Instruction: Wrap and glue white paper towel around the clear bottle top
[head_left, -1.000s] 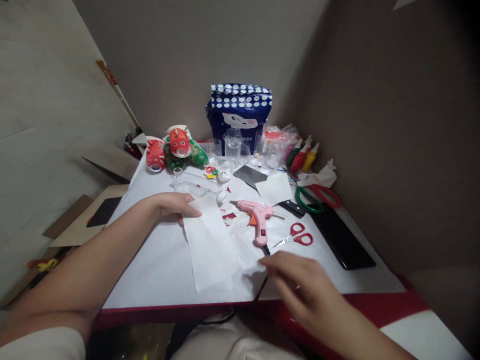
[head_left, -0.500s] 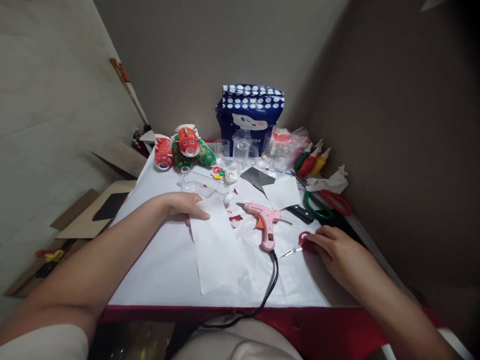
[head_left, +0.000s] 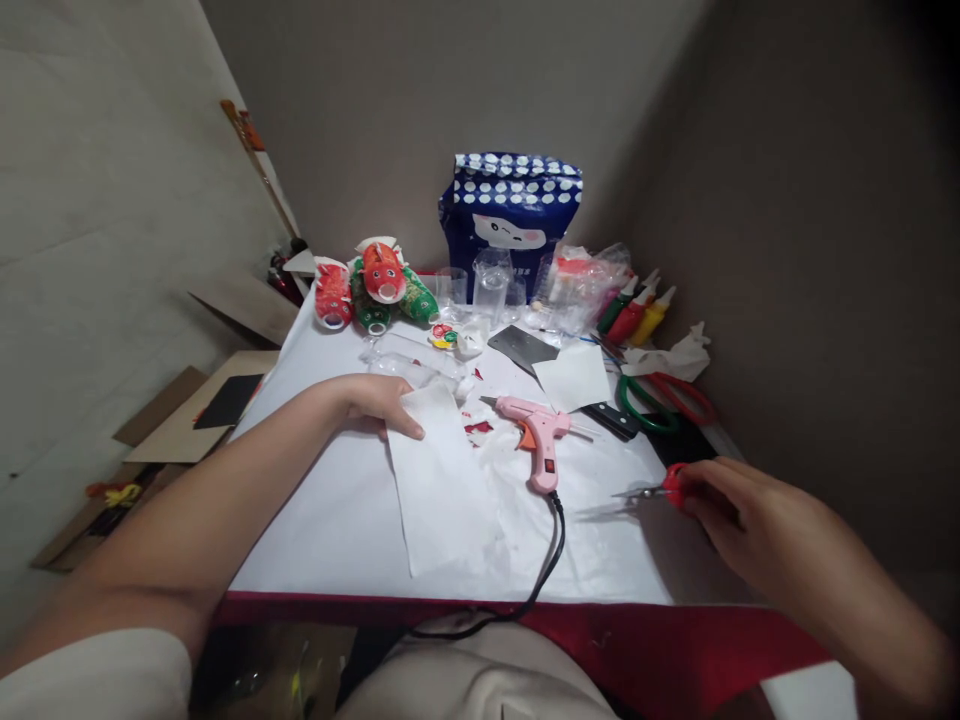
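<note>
Left unit: the fingers of my left hand (head_left: 386, 402) are clamped on the white sheet (head_left: 442, 490) at its far end, thumb on top. The sheet extends toward the near edge of the tabletop (head_left: 315, 520); I cannot tell whether its near end touches the surface.

Right unit: the fingers of my right hand (head_left: 739, 510) are clamped on the red handles of the small scissors (head_left: 676, 486), blades directed left over the tabletop.

Between both units: pink glue gun (head_left: 543, 440), nozzle directed left, black cord (head_left: 559, 535) attached. Rear: blue bag (head_left: 517, 215), upright.
</note>
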